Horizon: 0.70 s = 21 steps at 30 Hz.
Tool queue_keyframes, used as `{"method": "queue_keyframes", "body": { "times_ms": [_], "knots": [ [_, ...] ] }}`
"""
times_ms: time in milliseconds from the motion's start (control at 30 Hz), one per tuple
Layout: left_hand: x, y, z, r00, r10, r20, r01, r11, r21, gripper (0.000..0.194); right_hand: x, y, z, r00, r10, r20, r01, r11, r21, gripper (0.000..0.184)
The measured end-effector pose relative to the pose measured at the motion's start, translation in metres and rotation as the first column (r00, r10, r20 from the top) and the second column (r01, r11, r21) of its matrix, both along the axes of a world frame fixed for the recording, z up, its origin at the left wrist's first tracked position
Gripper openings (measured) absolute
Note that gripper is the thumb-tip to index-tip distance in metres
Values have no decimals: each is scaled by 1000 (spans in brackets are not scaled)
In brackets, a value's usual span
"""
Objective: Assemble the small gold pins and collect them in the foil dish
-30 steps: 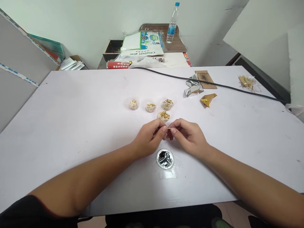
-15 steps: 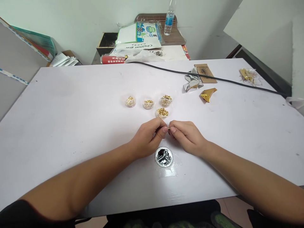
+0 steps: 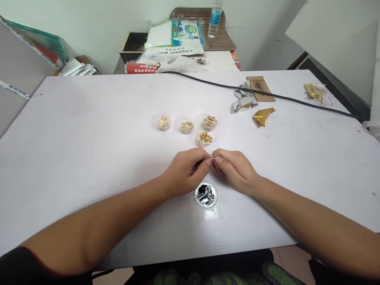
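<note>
My left hand [image 3: 191, 169] and my right hand [image 3: 235, 169] meet above the middle of the white table, thumbs and forefingers pinched. Between the fingertips runs a thin gold-coloured pin [image 3: 212, 158], with both hands closed on its ends. Just beyond the hands stands a small clear cup of gold pins [image 3: 204, 139]. Behind it are a second cup of gold pins [image 3: 209, 123], a cup with fewer pins [image 3: 187, 127] and a cup of paler pins [image 3: 163, 123]. Nearer me, below the fingers, lies a round dish with dark shiny contents [image 3: 206, 194], its upper edge close to my left hand.
A black cable [image 3: 204, 81] crosses the back of the table [image 3: 89, 118]. At the right lie crumpled silver foil [image 3: 244, 104], a gold foil packet [image 3: 263, 116], a brown card [image 3: 261, 89] and a clear bag [image 3: 318, 94]. A water bottle [image 3: 215, 21] stands behind the table.
The fingertips have drawn slightly apart, and more of the pin shows between them. The whole view has shifted a little; the cups and dish stay in place.
</note>
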State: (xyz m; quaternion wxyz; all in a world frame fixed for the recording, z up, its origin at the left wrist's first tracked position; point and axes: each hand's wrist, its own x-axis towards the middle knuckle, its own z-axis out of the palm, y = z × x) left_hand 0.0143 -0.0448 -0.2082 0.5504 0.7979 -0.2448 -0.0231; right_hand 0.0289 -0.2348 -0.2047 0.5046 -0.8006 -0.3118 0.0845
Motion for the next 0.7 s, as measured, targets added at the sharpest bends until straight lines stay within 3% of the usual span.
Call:
{"method": "queue_keyframes", "body": {
  "times_ms": [200, 400, 500, 700],
  "knots": [
    [1, -1, 0, 999, -43, -24, 42, 998, -42, 21, 1, -2, -1, 999, 50, 7, -49, 998, -42, 35],
    [2, 0, -1, 997, -75, -24, 75, 997, 16, 20, 1, -1, -2, 992, 110, -67, -110, 994, -3, 35],
    [2, 1, 0, 992, -108, -64, 108, 994, -1, 18, 3, -2, -1, 968, 155, -198, -140, 986, 90, 36],
    [5, 6, 3, 940, -253, -229, 224, 964, -146, 20, 7, -6, 2, 845, 288, -450, -164, 942, 294, 35]
  ]
}}
